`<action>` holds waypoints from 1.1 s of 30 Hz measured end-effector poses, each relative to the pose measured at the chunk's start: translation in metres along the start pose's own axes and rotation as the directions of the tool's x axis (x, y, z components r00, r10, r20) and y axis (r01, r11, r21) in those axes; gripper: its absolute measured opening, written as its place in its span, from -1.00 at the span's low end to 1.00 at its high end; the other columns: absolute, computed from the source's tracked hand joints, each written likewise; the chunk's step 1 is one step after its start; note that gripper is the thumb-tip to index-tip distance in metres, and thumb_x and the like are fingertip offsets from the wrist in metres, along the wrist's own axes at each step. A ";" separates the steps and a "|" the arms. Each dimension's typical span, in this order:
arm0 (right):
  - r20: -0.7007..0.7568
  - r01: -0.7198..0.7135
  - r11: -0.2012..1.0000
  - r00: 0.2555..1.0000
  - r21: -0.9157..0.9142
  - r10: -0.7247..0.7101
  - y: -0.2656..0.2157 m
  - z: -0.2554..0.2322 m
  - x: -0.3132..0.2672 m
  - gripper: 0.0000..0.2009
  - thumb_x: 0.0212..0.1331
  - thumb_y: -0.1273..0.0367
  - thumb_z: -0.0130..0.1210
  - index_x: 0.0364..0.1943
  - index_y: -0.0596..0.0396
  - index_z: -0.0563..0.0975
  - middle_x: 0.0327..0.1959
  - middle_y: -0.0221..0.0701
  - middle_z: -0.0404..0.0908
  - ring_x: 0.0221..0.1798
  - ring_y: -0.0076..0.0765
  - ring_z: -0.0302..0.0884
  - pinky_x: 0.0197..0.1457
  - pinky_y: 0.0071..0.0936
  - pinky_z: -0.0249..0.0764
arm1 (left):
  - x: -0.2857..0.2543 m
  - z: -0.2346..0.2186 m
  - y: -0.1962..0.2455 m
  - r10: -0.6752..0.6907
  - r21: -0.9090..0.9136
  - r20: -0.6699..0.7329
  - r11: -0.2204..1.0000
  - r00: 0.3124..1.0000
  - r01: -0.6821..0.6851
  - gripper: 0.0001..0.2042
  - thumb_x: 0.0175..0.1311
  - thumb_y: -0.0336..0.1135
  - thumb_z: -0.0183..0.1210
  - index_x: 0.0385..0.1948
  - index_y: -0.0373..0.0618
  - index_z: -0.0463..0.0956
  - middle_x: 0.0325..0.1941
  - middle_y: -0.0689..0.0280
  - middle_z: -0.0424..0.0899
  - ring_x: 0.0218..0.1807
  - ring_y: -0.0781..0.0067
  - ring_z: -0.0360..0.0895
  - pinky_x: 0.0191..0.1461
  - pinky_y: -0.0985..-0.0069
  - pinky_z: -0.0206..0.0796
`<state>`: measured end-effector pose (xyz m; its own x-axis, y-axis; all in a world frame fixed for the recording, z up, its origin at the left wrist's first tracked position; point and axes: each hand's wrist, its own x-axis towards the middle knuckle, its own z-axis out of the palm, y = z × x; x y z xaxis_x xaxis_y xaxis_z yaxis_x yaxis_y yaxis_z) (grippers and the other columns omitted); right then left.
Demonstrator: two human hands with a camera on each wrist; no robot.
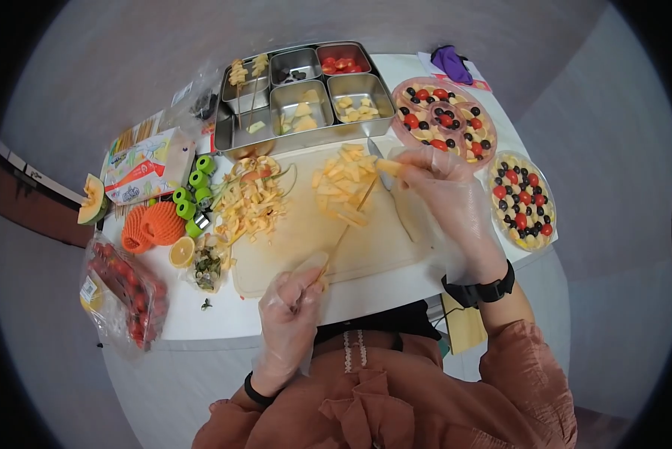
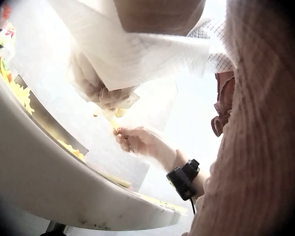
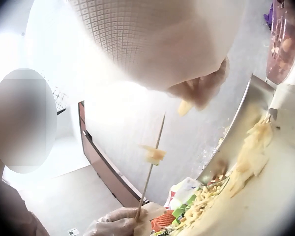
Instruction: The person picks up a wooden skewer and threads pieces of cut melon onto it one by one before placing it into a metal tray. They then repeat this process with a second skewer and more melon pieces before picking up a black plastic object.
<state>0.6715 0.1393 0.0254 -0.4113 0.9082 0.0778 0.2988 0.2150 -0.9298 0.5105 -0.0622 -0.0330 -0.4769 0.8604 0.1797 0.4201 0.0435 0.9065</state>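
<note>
In the head view my left hand (image 1: 291, 303), in a clear plastic glove, grips the lower end of a wooden skewer (image 1: 341, 243). The skewer points up and away over the white cutting board (image 1: 268, 269). One pale orange fruit piece (image 3: 155, 155) is threaded partway along it, as the right wrist view shows. My gloved right hand (image 1: 444, 191) pinches a melon piece (image 1: 388, 166) between thumb and fingers, apart from the skewer's tip. Beneath lies a heap of cut melon pieces (image 1: 339, 179) on the board. A knife (image 1: 386, 179) rests beside that heap, partly behind the right hand.
A steel tray (image 1: 235, 153) with fruit compartments stands behind the board. Peelings (image 1: 253, 206) heap at its left, near green cutters (image 1: 194, 191) and bagged cherry tomatoes (image 1: 126, 288). Two fruit platters (image 1: 423, 84) (image 1: 549, 198) sit at the right. The table's front edge is close to the body.
</note>
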 end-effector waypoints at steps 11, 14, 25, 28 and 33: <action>-0.097 0.267 0.959 0.956 -0.095 -0.275 0.007 0.007 -0.007 -0.81 0.15 0.48 0.12 -0.16 0.10 0.66 -0.41 -0.26 0.64 -0.40 -0.37 0.60 -0.26 -0.48 0.48 | -0.006 0.003 -0.001 0.004 -0.045 0.020 0.999 1.000 -0.003 -0.83 0.23 -0.57 0.15 -0.18 -0.26 0.63 -0.40 0.37 0.53 -0.41 0.66 0.39 -0.36 0.68 0.19; -0.141 0.376 0.904 0.902 -0.204 -0.408 0.010 0.010 -0.008 -0.82 0.12 0.49 0.15 -0.19 0.10 0.66 -0.43 -0.25 0.65 -0.42 -0.29 0.61 -0.29 -0.44 0.48 | -0.006 0.003 0.000 0.000 -0.050 0.021 0.999 1.000 0.001 -0.83 0.24 -0.56 0.15 -0.17 -0.26 0.63 -0.41 0.37 0.53 -0.41 0.66 0.39 -0.37 0.68 0.19; -0.103 0.336 0.883 0.916 -0.327 -0.387 -0.001 0.011 -0.018 -0.85 0.18 0.50 0.16 -0.18 0.17 0.63 -0.26 -0.36 0.68 -0.19 -0.42 0.62 -0.05 -0.51 0.47 | -0.007 0.003 -0.002 0.008 -0.026 0.017 1.000 1.000 -0.008 -0.84 0.25 -0.56 0.16 -0.17 -0.27 0.63 -0.40 0.37 0.51 -0.42 0.66 0.39 -0.39 0.69 0.18; -0.143 0.449 0.816 0.839 -0.365 -0.526 0.007 0.014 -0.012 -0.85 0.09 0.52 0.22 -0.23 0.11 0.63 -0.34 -0.32 0.66 -0.30 -0.26 0.61 -0.19 -0.42 0.48 | -0.007 0.003 -0.004 0.007 -0.029 0.012 1.000 1.000 -0.006 -0.84 0.25 -0.56 0.16 -0.17 -0.27 0.63 -0.40 0.38 0.50 -0.42 0.67 0.38 -0.39 0.69 0.18; -0.167 0.535 0.740 0.753 -0.408 -0.637 0.010 0.016 -0.010 -0.82 0.00 0.53 0.27 -0.28 0.03 0.63 -0.40 -0.30 0.66 -0.39 -0.12 0.61 -0.31 -0.34 0.49 | -0.007 0.003 -0.003 -0.016 -0.034 0.010 0.999 1.000 0.016 -0.84 0.24 -0.55 0.17 -0.17 -0.26 0.63 -0.42 0.40 0.48 -0.44 0.68 0.35 -0.40 0.69 0.15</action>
<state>0.6647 0.1265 0.0100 -0.3561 0.6069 0.7106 0.3522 0.7915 -0.4995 0.5150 -0.0672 -0.0381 -0.4759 0.8645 0.1617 0.3861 0.0401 0.9216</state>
